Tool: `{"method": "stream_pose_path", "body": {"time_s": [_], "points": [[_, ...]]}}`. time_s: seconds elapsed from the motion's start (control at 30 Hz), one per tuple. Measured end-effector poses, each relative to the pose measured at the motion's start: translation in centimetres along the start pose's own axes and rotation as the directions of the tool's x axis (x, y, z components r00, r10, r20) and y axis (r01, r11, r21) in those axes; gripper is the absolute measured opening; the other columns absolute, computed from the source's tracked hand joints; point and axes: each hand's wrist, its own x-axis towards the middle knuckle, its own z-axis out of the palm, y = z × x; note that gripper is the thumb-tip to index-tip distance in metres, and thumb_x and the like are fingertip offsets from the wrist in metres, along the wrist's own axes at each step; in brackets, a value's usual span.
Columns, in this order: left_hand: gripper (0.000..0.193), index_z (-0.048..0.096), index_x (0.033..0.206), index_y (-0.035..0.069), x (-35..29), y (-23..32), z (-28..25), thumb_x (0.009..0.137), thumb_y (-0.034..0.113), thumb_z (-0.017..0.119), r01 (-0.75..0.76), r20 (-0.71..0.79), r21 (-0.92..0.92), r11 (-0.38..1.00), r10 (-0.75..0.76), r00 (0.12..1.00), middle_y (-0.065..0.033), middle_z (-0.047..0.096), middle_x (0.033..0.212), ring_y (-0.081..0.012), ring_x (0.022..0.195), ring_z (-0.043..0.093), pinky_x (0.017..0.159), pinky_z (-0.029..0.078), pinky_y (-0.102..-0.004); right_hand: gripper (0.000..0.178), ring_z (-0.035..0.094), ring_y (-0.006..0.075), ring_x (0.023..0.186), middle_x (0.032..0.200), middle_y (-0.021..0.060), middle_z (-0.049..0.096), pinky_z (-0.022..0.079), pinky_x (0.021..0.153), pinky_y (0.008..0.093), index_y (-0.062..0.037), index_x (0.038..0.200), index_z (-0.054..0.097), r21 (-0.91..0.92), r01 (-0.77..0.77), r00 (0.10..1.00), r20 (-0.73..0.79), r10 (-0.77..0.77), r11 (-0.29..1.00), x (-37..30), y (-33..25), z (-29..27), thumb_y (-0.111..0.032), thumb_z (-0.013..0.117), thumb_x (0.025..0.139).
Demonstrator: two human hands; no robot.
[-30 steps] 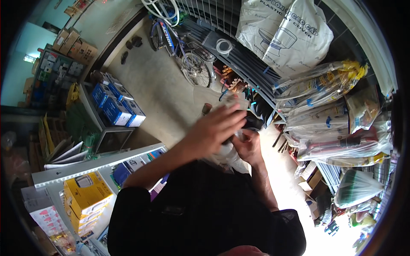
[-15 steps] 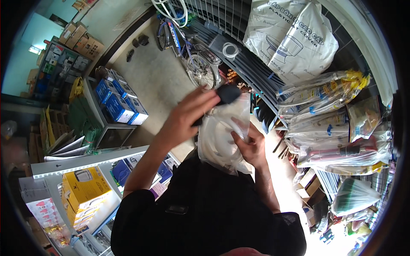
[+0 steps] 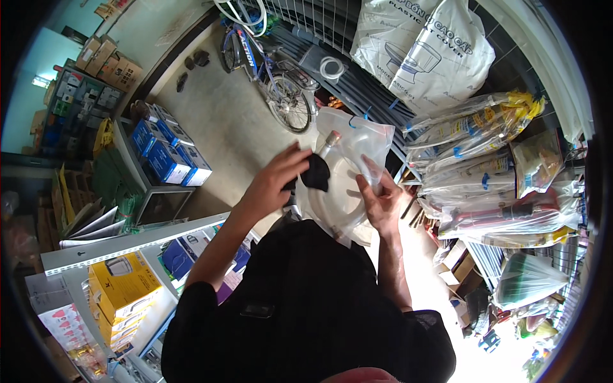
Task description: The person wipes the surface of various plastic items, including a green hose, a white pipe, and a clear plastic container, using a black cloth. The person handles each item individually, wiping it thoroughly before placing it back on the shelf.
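My right hand (image 3: 383,203) grips the right side of a clear plastic bag (image 3: 372,135), its thumb and fingers pressed onto the film. Inside the bag lies a coiled whitish hose (image 3: 322,205), with a copper-coloured fitting (image 3: 333,138) at one end near the top. My left hand (image 3: 276,179) is at the bag's left side, its fingers curled round a black, soft-looking piece, perhaps cloth (image 3: 315,172), which touches or overlaps the bag. Exactly what this black piece is cannot be made out. The bag hangs in front of my chest.
A bicycle (image 3: 281,89) stands on the concrete floor ahead. Blue boxes (image 3: 167,159) sit on a low stand to the left, and yellow boxes (image 3: 124,287) on a shelf nearer. Bagged goods (image 3: 485,172) hang on a rack to the right, below a large white bag (image 3: 424,51).
My left hand has moved down with the black piece, from the bag's top to its left side. The bag's upper part and the copper-coloured fitting now show. My right hand still grips the bag.
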Motion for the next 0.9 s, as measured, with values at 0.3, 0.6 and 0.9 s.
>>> {"method": "stream_pose_path", "body": {"time_s": [0.3, 0.6, 0.9], "points": [[0.079, 0.056, 0.148, 0.000, -2.7, 3.4, 1.6, 0.069, -0.013, 0.057, 0.065, 0.201, -0.118, 0.991, -0.041, 0.979, -0.0177, 0.048, 0.160, -0.0383, 0.150, 0.044, 0.124, 0.037, -0.0453, 0.052, 0.075, 0.0319, 0.107, 0.124, 0.0210, 0.071, 0.070, 0.079, 0.0458, 0.0046, 0.149, 0.053, 0.265, 0.031, 0.970, -0.240, 0.035, 0.964, 1.5, 0.1, -2.4, -0.014, 0.069, 0.103], [0.065, 0.064, 0.138, 0.000, 2.4, 6.9, 4.2, 0.074, -0.010, 0.065, -0.139, 0.202, 0.007, 0.990, 0.135, 0.970, -0.0135, 0.056, 0.151, -0.0349, 0.147, 0.045, 0.120, 0.043, -0.0428, 0.049, 0.073, 0.0269, 0.112, 0.128, 0.0174, 0.070, 0.067, 0.084, 0.0379, 0.0036, 0.148, 0.055, 0.116, 0.136, 0.945, -0.314, -0.093, 0.984, 3.6, 1.1, -2.2, -0.012, 0.069, 0.103], [0.070, 0.059, 0.143, -0.004, 6.5, 8.5, 6.0, 0.073, -0.014, 0.061, -0.212, 0.164, 0.017, 0.977, 0.206, 0.965, -0.0205, 0.055, 0.151, -0.0363, 0.145, 0.048, 0.119, 0.043, -0.0442, 0.051, 0.074, 0.0269, 0.109, 0.125, 0.0153, 0.070, 0.067, 0.082, 0.0388, 0.0026, 0.148, 0.054, 0.402, 0.064, 0.962, -0.269, 0.051, 0.913, 4.5, 1.3, -2.2, -0.010, 0.071, 0.101]]}}
